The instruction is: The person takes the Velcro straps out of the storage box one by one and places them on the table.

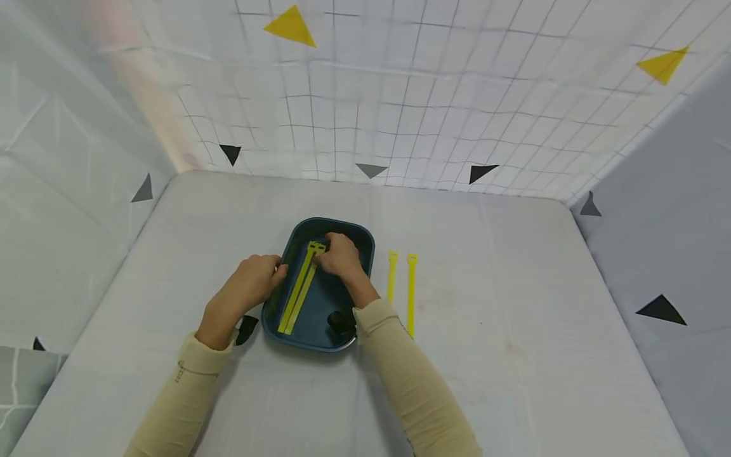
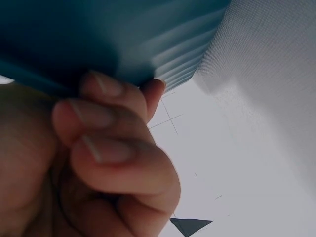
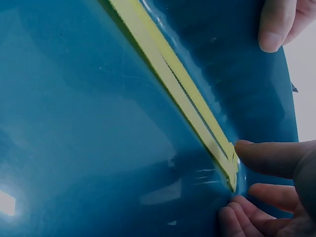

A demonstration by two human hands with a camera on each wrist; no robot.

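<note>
A dark blue plastic tray (image 1: 320, 348) with a raised rim stands on the table. Two yellow slotted-head straps (image 1: 298, 295) lie side by side on its floor, slanting, heads at the far end. My left hand (image 1: 251, 282) grips the tray's left rim, thumb inside and fingers curled below the wall (image 2: 123, 148). Inside the tray, my right hand (image 1: 341, 257) is at the strap heads. One fingertip (image 3: 244, 149) touches the head end in the right wrist view, the other fingers resting beside it.
Two more yellow straps, a left one (image 1: 391, 276) and a right one (image 1: 412, 295), lie on the white table (image 1: 514, 381) right of the tray; my right sleeve partly covers them. A gridded white sheet (image 1: 434, 114) hangs behind the table.
</note>
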